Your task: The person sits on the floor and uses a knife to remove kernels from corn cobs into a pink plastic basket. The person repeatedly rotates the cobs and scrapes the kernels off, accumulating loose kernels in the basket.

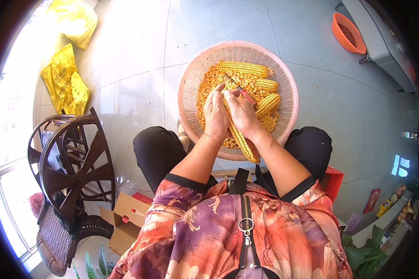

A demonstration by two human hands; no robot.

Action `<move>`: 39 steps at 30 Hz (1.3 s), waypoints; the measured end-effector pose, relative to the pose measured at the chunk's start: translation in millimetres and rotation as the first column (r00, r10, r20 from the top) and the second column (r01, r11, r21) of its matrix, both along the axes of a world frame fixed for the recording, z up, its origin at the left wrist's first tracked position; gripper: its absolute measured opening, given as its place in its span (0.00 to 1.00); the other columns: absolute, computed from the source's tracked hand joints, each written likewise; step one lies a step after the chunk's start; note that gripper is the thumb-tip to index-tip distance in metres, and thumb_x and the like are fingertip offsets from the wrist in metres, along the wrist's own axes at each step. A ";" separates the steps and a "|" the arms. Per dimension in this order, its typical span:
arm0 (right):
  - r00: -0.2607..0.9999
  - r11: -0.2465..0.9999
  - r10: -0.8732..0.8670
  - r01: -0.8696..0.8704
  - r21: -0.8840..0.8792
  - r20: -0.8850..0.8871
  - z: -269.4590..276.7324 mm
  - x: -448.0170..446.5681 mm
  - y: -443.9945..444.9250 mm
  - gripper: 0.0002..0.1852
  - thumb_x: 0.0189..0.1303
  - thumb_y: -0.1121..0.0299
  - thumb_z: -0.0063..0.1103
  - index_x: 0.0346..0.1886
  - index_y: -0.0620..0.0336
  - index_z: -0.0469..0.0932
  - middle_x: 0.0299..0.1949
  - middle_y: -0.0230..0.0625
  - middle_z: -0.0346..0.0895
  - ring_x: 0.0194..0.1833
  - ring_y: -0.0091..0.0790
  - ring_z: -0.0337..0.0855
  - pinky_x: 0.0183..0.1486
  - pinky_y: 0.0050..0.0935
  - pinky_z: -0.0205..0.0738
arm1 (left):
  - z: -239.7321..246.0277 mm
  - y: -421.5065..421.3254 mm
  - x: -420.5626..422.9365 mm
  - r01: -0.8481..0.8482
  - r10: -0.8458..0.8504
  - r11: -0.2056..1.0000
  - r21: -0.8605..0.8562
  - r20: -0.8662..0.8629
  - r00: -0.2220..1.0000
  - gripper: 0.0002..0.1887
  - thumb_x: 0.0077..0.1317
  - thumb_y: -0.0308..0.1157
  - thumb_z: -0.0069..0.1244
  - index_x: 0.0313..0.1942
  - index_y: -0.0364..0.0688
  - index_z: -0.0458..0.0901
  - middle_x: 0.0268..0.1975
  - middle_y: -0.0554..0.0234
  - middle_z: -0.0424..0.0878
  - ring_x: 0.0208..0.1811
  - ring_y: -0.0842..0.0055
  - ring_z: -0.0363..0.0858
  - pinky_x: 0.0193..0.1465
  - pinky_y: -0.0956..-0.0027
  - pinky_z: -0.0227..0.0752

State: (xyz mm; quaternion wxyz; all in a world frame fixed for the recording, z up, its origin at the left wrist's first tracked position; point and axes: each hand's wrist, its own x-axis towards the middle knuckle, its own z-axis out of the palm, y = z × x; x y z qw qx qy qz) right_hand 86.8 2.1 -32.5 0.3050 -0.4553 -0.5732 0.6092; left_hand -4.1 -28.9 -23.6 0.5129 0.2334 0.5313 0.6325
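Observation:
A partly shelled corn cob [240, 137] lies lengthwise between my two hands, its lower end pointing towards me. My left hand [217, 113] grips its left side and my right hand [241, 113] closes around its right side, thumbs near the far end. Below them stands a round pink plastic basket [185, 87] holding loose corn kernels [206, 89]. Inside it, a whole corn cob [242, 68] lies at the far side, with a second corn cob [266, 84] and a third corn cob [268, 104] at the right. A screwdriver with a red handle [247, 96] rests on the kernels beside my right fingers.
Yellow plastic bags [64, 82] lie at the far left, above a dark wicker chair [78, 167]. An open cardboard box [125, 216] is at lower left. An orange basket [348, 34] of small reddish items sits at upper right. A red box [331, 181] is beside my right knee.

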 end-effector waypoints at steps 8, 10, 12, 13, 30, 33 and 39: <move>0.996 0.989 -0.082 0.077 -0.129 -0.036 -2.7 0.8 2.8 0.23 0.78 0.54 0.44 0.39 0.65 0.78 0.36 0.28 0.74 0.38 0.19 0.70 0.42 0.25 0.68 | -10.3 2.1 -6.0 -0.002 -0.011 0.999 -0.041 -0.302 0.953 0.22 0.77 0.38 0.35 0.59 0.31 0.76 0.54 0.49 0.81 0.57 0.70 0.77 0.65 0.67 0.65; 0.980 0.972 -0.164 0.142 -0.187 -0.110 -1.2 -4.1 -0.2 0.23 0.78 0.52 0.44 0.41 0.65 0.79 0.35 0.28 0.75 0.38 0.20 0.72 0.42 0.25 0.69 | -15.6 4.7 -6.0 0.005 -0.010 1.000 -0.026 -0.185 0.983 0.22 0.77 0.37 0.35 0.60 0.29 0.75 0.54 0.47 0.82 0.56 0.68 0.78 0.64 0.67 0.67; 0.932 0.929 -0.285 0.212 -0.305 -0.222 3.4 -7.5 -4.5 0.25 0.77 0.50 0.44 0.42 0.66 0.80 0.32 0.29 0.76 0.36 0.20 0.74 0.41 0.24 0.70 | -9.6 4.5 -2.5 -0.028 0.014 0.997 -0.072 -0.190 0.982 0.22 0.77 0.38 0.36 0.60 0.29 0.75 0.54 0.48 0.82 0.56 0.69 0.77 0.64 0.67 0.67; 0.922 0.917 -0.292 0.196 -0.347 -0.252 6.8 -7.3 -3.2 0.25 0.77 0.50 0.44 0.43 0.65 0.80 0.33 0.29 0.76 0.37 0.20 0.74 0.42 0.24 0.70 | -2.4 3.8 -0.4 -0.044 0.025 0.994 -0.096 -0.192 0.981 0.22 0.77 0.38 0.37 0.59 0.30 0.75 0.54 0.49 0.82 0.56 0.69 0.77 0.64 0.67 0.67; 0.998 0.985 -0.059 0.061 0.162 -0.018 0.5 2.2 14.2 0.25 0.73 0.54 0.53 0.58 0.69 0.75 0.47 0.50 0.81 0.50 0.43 0.81 0.55 0.36 0.73 | 2.1 -4.2 -2.6 0.102 -0.036 0.977 -0.188 0.325 0.945 0.26 0.79 0.52 0.34 0.60 0.39 0.73 0.51 0.55 0.81 0.49 0.72 0.81 0.51 0.67 0.77; 0.992 0.945 -0.096 0.064 0.322 0.085 9.6 -3.6 3.7 0.21 0.72 0.57 0.53 0.55 0.68 0.76 0.45 0.54 0.81 0.49 0.50 0.82 0.55 0.40 0.73 | -8.3 -6.7 -3.0 0.063 -0.032 0.993 -0.097 0.296 0.955 0.26 0.80 0.50 0.33 0.61 0.37 0.72 0.53 0.56 0.80 0.51 0.72 0.80 0.55 0.67 0.75; 0.987 0.934 -0.147 0.116 0.339 0.066 7.6 -8.6 -3.9 0.16 0.73 0.61 0.48 0.42 0.68 0.77 0.39 0.57 0.80 0.43 0.59 0.81 0.47 0.45 0.74 | -24.9 -9.9 9.4 -0.018 0.022 0.998 -0.059 0.064 0.998 0.23 0.80 0.48 0.33 0.54 0.37 0.75 0.50 0.59 0.79 0.50 0.75 0.77 0.56 0.70 0.73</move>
